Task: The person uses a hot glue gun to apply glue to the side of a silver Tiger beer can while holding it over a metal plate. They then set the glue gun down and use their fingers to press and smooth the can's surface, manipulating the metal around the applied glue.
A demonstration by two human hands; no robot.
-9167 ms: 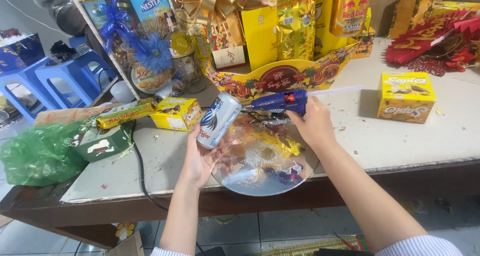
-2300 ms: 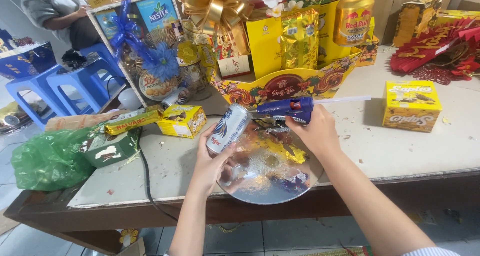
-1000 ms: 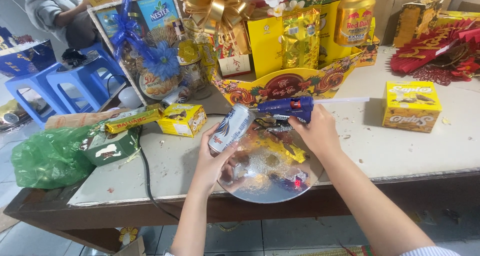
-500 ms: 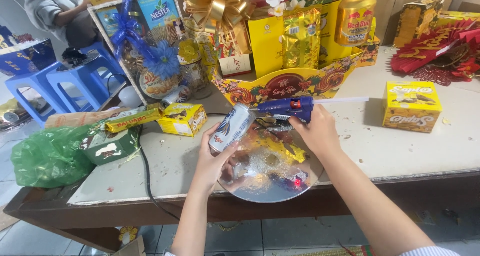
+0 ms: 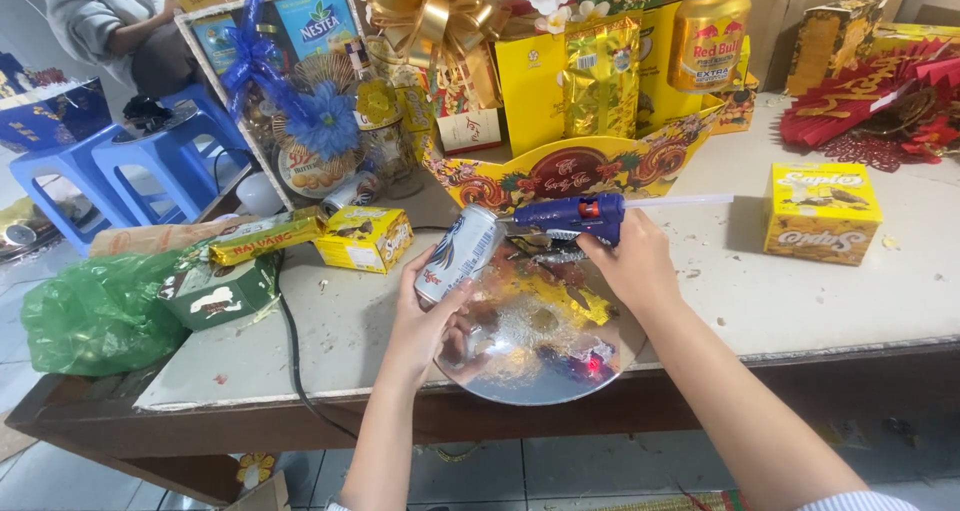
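My left hand (image 5: 425,316) grips a silver and blue drink can (image 5: 457,253), tilted with its top pointing up and right. My right hand (image 5: 630,261) holds a blue glue gun (image 5: 568,216) level, a clear glue stick jutting from its back to the right. The gun's tip points left at the can's upper end, very close to it. Both hover over a round shiny mirror-like board (image 5: 540,346) that lies at the table's front edge and overhangs it.
A yellow gift display (image 5: 560,101) with a gold bow, a wrapped basket with blue flowers (image 5: 300,111), small yellow boxes (image 5: 365,236) (image 5: 822,211), a green bag (image 5: 100,311), red decorations (image 5: 880,101) and a black cable (image 5: 295,351) crowd the table (image 5: 800,301). A person sits by blue stools (image 5: 140,161) at back left.
The can has tilted a little more and the glue gun's tip has come closer to its top end. Both hands stay over the round board.
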